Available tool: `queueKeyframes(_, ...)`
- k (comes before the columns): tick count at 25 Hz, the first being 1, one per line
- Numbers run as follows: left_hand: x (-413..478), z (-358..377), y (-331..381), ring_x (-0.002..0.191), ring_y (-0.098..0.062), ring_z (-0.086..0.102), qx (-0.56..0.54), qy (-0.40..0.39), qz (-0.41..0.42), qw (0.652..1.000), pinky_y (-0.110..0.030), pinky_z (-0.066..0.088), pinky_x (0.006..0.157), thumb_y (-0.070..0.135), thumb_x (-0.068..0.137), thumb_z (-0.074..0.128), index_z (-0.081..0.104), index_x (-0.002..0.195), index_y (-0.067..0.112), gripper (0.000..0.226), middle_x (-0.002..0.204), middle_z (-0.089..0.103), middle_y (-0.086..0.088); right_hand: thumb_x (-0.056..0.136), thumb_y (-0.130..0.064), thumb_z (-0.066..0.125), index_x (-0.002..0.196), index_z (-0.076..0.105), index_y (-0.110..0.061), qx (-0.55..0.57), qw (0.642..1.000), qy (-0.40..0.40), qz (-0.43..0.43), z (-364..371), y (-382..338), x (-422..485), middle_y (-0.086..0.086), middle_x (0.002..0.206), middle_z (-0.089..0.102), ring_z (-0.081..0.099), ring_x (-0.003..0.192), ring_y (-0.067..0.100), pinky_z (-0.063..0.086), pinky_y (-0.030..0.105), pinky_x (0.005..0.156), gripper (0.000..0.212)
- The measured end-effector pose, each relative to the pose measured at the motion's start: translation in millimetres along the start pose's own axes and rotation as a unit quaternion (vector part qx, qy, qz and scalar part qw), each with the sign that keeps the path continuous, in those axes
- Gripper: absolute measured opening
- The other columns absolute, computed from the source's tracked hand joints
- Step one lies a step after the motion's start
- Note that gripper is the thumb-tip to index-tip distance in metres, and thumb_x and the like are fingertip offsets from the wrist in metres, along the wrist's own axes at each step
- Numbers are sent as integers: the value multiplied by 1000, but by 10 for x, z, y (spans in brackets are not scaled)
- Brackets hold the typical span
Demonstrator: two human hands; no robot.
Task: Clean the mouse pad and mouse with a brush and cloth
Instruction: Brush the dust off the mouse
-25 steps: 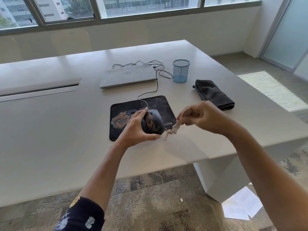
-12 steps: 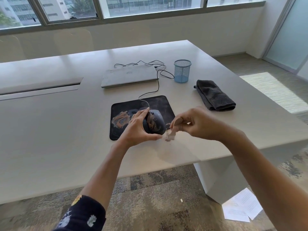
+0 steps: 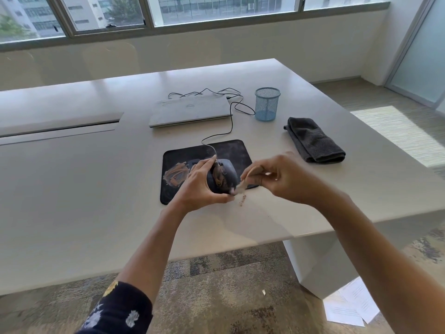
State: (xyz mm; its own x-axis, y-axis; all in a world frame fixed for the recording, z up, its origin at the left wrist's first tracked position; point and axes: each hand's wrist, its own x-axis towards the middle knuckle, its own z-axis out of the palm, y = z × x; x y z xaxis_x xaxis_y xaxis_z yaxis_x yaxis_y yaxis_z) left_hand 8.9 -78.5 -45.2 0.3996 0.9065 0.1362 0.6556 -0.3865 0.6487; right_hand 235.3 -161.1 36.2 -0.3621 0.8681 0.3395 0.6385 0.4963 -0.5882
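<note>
Cleaning of dark corded mouse (image 3: 225,175).
Your left hand (image 3: 201,186) grips it; your right hand (image 3: 284,178) pinches a pale brush (image 3: 243,185) at its four o'clock (over the black mouse pad (image 3: 231,150)).

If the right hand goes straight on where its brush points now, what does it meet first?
Probably the mouse, which the left hand grips: the brush in the right hand points left and down, its bristles at the mouse's near end. Depth is unclear.

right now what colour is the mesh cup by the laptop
Light blue mesh cup, clearest in the head view.
</note>
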Motion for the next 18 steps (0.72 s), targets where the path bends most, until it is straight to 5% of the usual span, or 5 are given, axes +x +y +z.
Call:
queueKeyframes(2, -16, -3, -14, 139, -11, 30, 2, 0, 0, 1000, -36, 28, 116, 71, 53, 78, 25, 152, 21, 123, 151, 34, 6, 84, -4, 72, 90, 78, -19, 18, 1000, -18, 10, -42, 41, -6, -12, 82, 76, 70, 78, 1, 54, 23, 76, 17)
queueKeyframes(7, -17, -5, -7, 138, -12, 29, -1, -9, 14, 1000, -37, 29, 115, 68, 54, 78, 26, 152, 24, 119, 151, 34, 8, 85, -10, 72, 90, 78, -18, 58, 993, 93, 48, -116, 178, 200, -15, 85, 75, 69, 77, 1, 57, 38, 84, 11)
queueKeyframes(14, 14, -71, 15, 136, -12, 35, -8, -8, 26, 1000, -41, 32, 114, 66, 54, 81, 28, 152, 25, 119, 148, 37, 9, 86, -9, 71, 90, 78, -13, 65, 989, 124, 51, 68, 285, 296, -37, 73, 66, 65, 72, -11, 47, 7, 75, 9)
queueKeyframes(18, 3, -72, -30, 137, -12, 33, -7, -8, 30, 1000, -42, 31, 115, 63, 55, 81, 27, 152, 21, 119, 149, 37, 7, 85, -7, 72, 88, 78, -17, 75, 991, 92, 57, 32, 272, 206, -17, 88, 76, 72, 83, 5, 57, 28, 85, 12)
